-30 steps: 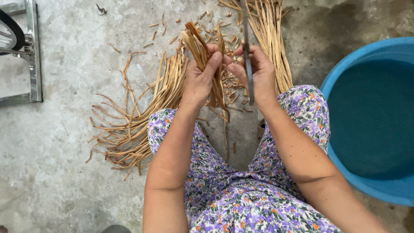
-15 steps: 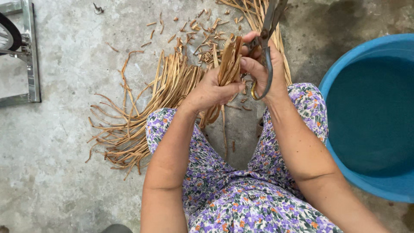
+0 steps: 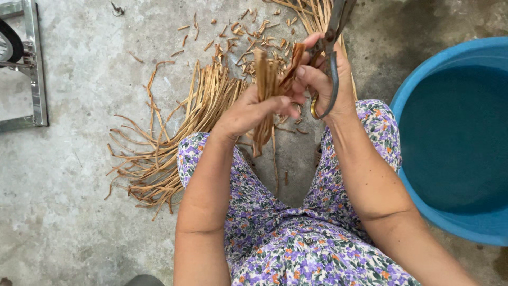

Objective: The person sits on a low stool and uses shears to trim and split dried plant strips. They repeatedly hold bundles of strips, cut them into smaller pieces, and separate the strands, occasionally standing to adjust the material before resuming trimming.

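A bundle of tan plant strips (image 3: 266,87) is standing upright above the person's knees, with the left hand (image 3: 254,108) wrapping its fingers closed around it. Just beside it, the right hand (image 3: 325,79) is gripping metal scissors (image 3: 330,50), blades pointing away. More strips (image 3: 169,143) are lying scattered on the concrete floor (image 3: 79,212). A blue tub (image 3: 423,69) is sitting at the right.

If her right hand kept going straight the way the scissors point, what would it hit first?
Probably nothing nearby: the right hand aims the scissors up and away, over the strip pile on the floor; depth is unclear.
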Available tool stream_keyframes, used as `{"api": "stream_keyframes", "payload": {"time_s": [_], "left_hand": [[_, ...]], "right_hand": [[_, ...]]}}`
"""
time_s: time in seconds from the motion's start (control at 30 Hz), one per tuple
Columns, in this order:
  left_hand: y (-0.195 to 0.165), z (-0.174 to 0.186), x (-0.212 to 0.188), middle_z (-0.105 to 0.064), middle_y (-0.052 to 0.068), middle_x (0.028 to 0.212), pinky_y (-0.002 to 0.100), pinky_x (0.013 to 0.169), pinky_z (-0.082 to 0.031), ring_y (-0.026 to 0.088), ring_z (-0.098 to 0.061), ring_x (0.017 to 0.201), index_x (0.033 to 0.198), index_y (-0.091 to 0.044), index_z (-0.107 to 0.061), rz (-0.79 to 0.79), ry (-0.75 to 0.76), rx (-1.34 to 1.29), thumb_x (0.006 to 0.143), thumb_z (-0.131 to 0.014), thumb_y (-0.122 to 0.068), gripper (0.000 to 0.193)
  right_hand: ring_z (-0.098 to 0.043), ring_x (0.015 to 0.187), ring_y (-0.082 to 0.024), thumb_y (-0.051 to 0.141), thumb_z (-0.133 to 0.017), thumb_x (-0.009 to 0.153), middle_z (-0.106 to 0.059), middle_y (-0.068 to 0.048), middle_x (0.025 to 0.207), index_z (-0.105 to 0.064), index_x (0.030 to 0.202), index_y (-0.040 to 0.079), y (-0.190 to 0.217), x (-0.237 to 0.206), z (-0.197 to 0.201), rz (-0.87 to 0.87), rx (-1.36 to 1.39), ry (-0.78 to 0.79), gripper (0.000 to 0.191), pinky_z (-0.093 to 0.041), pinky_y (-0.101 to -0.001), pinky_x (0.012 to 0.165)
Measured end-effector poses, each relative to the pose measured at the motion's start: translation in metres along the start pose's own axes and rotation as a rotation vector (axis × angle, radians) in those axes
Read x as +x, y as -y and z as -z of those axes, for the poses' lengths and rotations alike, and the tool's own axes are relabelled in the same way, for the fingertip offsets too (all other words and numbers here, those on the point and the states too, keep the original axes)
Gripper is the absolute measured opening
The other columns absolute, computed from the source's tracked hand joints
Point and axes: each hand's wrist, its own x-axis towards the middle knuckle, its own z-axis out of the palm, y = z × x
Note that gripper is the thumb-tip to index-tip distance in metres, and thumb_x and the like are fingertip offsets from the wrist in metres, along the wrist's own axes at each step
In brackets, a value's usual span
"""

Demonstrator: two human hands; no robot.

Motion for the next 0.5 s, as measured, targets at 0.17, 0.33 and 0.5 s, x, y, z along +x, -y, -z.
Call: {"api": "stream_keyframes", "payload": {"time_s": [0.17,0.33,0.5], "left_hand": [[0.009,0.007,0.003,-0.077,0.012,0.104,0.036,0.090,-0.064,0.022,-0.077,0.096,0.124,0.002,-0.068,0.004,-0.179,0.038,0.102,-0.064,-0.030,0.038],[0.021,0.008,0.009,-0.075,0.013,0.102,0.038,0.087,-0.064,0.022,-0.074,0.091,0.120,0.004,-0.069,0.002,-0.302,-0.058,0.098,-0.073,-0.028,0.040],[0.014,-0.002,0.006,-0.079,0.007,0.102,0.032,0.084,-0.060,0.014,-0.075,0.092,0.120,-0.007,-0.075,0.053,-0.494,0.375,0.097,-0.072,-0.033,0.034]], "right_hand": [[-0.069,0.091,-0.015,-0.001,-0.076,0.094,-0.068,-0.004,0.102,-0.056,0.128,0.007,0.004,0.001,0.000,0.024,-0.100,0.017,0.039,-0.061,-0.0299,0.077],[-0.071,0.098,-0.016,0.002,-0.077,0.094,-0.067,-0.003,0.104,-0.056,0.129,0.008,0.001,0.001,-0.002,0.079,-0.137,-0.006,0.041,-0.064,-0.0321,0.086],[-0.074,0.103,-0.018,-0.004,-0.075,0.102,-0.071,-0.006,0.107,-0.056,0.132,0.007,-0.005,0.003,0.002,0.176,-0.274,-0.028,0.037,-0.062,-0.0311,0.090]]}}
